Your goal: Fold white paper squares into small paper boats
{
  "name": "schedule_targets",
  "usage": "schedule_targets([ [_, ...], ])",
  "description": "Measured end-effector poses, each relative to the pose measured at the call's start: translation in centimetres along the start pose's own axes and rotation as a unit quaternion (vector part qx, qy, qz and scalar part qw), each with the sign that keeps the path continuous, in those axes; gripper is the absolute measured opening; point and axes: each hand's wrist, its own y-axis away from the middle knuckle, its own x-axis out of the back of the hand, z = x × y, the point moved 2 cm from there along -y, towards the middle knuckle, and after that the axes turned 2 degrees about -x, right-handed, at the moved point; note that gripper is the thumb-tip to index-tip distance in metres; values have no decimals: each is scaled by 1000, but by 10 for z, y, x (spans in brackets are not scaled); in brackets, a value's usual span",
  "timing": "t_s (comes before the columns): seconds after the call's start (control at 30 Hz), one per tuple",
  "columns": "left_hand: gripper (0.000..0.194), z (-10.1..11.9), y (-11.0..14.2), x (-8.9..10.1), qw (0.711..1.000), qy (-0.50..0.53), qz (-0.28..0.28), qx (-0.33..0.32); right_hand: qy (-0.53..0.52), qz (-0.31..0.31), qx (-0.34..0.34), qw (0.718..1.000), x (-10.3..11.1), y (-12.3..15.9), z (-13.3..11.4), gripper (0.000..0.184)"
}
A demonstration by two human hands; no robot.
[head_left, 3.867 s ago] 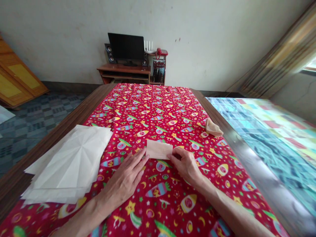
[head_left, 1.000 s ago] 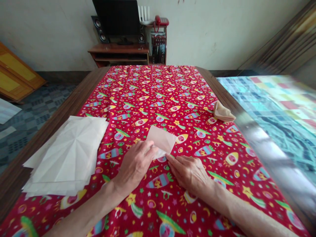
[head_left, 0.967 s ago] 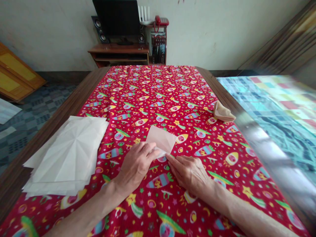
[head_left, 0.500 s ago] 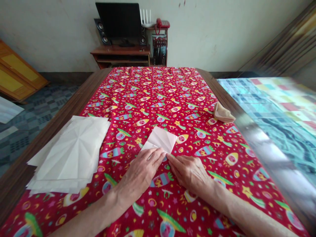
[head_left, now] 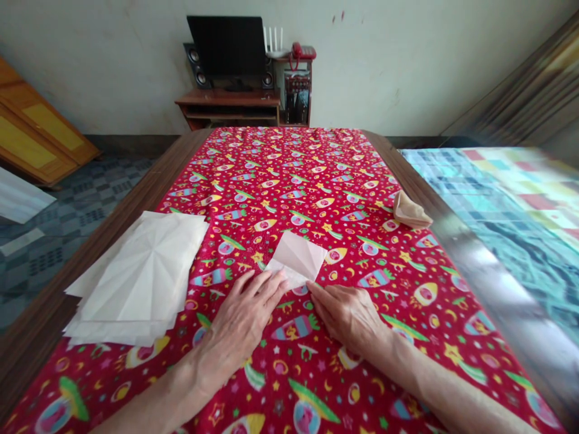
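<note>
A small folded sheet of pale paper (head_left: 301, 253) lies on the red patterned cloth, with crease lines across it and its near edge folded over. My left hand (head_left: 253, 307) rests flat, fingers stretched and slightly apart, its fingertips on the paper's lower left part. At the paper's near right corner is my right hand (head_left: 346, 310), its fingers pressed together and the index fingertip touching that corner. The right thumb is hidden beneath the hand. Left of my hands lies a stack of creased white paper sheets (head_left: 145, 271).
The red cloth (head_left: 280, 193) covers most of a brown wooden table (head_left: 156, 181). A folded beige piece (head_left: 411, 212) sits near the right edge. Beyond stand a monitor (head_left: 230, 54) and a red telephone (head_left: 303, 52). A bed with a checked cover (head_left: 493, 223) adjoins on the right.
My left hand has slid left and back along the paper, its fingers spreading, so more of the folded edge shows. My right hand stays at the corner. The view has shifted slightly.
</note>
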Motion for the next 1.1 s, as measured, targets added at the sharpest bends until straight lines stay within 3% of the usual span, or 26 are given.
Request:
schedule_targets([
  [0.4, 58, -16, 34, -4, 998, -21, 54, -4, 6, -15, -8, 1000, -2, 0, 0, 26],
  [0.57, 50, -5, 24, 9, 993, -1, 109, -43, 0, -9, -11, 1000, -2, -2, 0, 27],
  [0.7, 50, 6, 4, 10, 994, 20, 77, -72, -21, -11, -12, 1000, -4, 0, -1, 25],
  [0.9, 45, -2, -11, 2, 995, 45, 48, -70, 5, 73, 6, 997, 3, -5, 30, 36],
  [1.0, 41, -7, -13, 3, 994, 52, 55, -79, 54, 73, 17, 996, 8, -19, 51, 49],
  [1.1, 37, -15, -14, 5, 991, 54, 72, -103, 49, 50, 66, 995, 8, -32, 61, 49],
])
